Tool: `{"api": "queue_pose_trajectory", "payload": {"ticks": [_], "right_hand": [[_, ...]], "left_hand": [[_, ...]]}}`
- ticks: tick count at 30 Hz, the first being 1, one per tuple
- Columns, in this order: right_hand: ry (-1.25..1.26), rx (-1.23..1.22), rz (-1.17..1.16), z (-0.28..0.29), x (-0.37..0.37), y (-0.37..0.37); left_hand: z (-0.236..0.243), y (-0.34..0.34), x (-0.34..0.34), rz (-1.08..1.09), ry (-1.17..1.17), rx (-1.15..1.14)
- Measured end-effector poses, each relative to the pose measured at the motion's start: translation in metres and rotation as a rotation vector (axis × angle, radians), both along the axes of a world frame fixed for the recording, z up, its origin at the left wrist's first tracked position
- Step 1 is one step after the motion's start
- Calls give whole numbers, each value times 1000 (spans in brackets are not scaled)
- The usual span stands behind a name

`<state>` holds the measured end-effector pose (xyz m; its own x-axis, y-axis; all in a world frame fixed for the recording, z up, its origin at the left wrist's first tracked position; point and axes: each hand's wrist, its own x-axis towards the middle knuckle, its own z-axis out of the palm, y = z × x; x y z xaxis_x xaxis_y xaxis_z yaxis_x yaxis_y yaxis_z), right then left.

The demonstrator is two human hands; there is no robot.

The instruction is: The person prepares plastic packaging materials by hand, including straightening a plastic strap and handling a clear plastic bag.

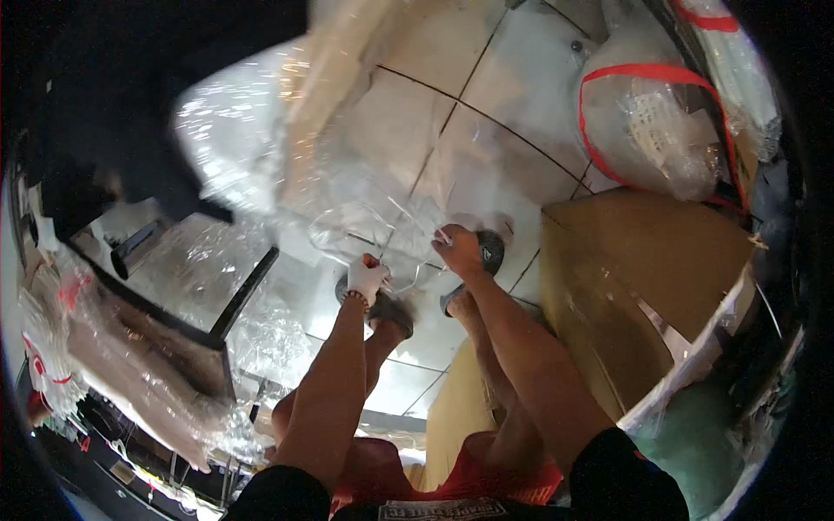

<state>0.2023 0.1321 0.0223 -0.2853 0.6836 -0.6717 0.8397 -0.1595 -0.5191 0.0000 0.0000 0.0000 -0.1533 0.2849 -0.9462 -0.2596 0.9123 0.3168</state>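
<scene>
- left hand (368,277) pinching some thin clear plastic (352,214)
- right hand (459,249) near it, fingers closed on a little whitish bit (444,235)
- big brown cardboard (643,256) off right, red-trimmed bag (665,135) just beyond

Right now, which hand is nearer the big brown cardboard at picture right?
Right. The right hand is left of the brown cardboard, not touching it; the left hand is farther left of it.

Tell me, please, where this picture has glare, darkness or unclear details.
Head view: strong glints on the plastic wrap, upper left; head view: black rim around the rounded, fisheye image, deepest at upper left; head view: clear plastic by the left hand and right hand looks faint, its outline hard to follow.
</scene>
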Motion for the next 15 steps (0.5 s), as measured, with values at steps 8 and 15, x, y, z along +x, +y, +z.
{"api": "queue_pose_trajectory", "payload": {"ticks": [8, 15], "right_hand": [[57, 258, -150, 110, 73, 16], [443, -111, -244, 213, 116, 51]], "left_hand": [[241, -6, -28, -17, -484, 25], [389, -22, -93, -320, -531, 205]]}}
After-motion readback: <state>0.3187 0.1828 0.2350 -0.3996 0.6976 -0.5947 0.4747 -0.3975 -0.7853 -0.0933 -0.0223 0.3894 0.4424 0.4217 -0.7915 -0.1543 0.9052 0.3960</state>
